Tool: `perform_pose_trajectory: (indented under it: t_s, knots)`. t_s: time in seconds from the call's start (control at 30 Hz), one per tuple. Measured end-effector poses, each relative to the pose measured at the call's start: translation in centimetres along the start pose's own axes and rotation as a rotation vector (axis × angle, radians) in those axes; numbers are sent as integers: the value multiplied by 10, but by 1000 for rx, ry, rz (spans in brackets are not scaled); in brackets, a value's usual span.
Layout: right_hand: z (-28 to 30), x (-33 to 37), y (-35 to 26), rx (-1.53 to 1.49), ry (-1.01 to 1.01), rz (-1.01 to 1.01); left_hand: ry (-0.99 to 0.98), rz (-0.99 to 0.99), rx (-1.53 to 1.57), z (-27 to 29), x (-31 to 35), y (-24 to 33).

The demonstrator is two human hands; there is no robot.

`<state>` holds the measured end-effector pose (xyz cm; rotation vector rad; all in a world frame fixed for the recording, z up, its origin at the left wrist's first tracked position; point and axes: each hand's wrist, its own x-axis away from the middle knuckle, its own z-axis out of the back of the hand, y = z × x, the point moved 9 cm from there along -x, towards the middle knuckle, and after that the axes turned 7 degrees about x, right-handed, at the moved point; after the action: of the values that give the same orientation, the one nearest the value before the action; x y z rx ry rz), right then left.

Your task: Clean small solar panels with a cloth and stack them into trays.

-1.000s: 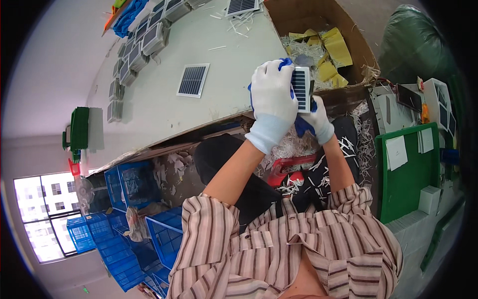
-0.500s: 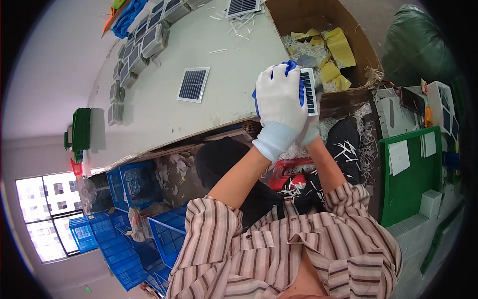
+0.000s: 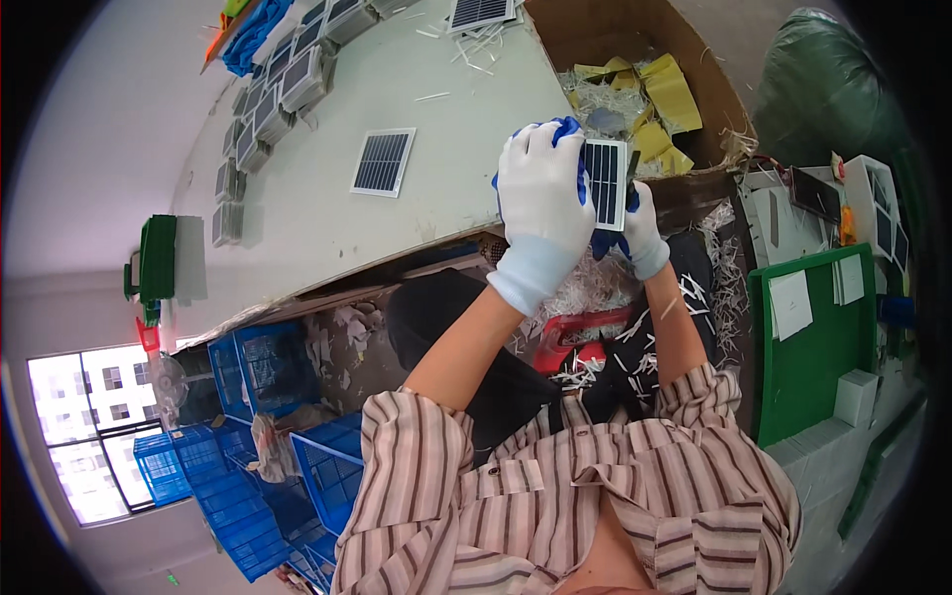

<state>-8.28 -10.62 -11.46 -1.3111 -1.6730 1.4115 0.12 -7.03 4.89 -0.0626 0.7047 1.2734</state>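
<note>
My left hand [image 3: 543,188], in a white glove with blue palm coating, is closed on the left side of a small solar panel [image 3: 606,183]. The panel has dark cells and a white border and is held up at the table's right edge. My right hand [image 3: 644,230], gloved alike, is at the panel's lower right. A short dark tool [image 3: 633,166] sticks up from its fingers along the panel's edge; its kind is too small to tell. Another solar panel [image 3: 383,163] lies flat on the white table [image 3: 436,134], left of my hands.
Stacks of solar panels [image 3: 268,117] line the table's far left. A cardboard box [image 3: 714,84] beyond my hands holds yellow paper and white strips. To the right stand a green tray [image 3: 818,347] and a green sack [image 3: 828,89]. Blue crates [image 3: 263,367] are at lower left.
My right hand has come out from behind the left, down and right, and its dark tool now shows. The panel has turned, baring more of its face. The left hand shifted slightly left.
</note>
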Motion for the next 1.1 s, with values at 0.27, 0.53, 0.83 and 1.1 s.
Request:
perform_pose_trajectory:
  t_s: [0.27,0.53,0.83,1.1]
  knots:
    - [-88,71,-27,403,-394,25,80,44,-5,4,2,-5]
    - [-17,11,11,-330,457,110,22,30,-59,-4,0,8]
    - [25,-23,-12,89,552,342,28,16,-31,0,1,-1]
    - [34,40,-132,974,61,576,123,-45,369,32,-4,-45]
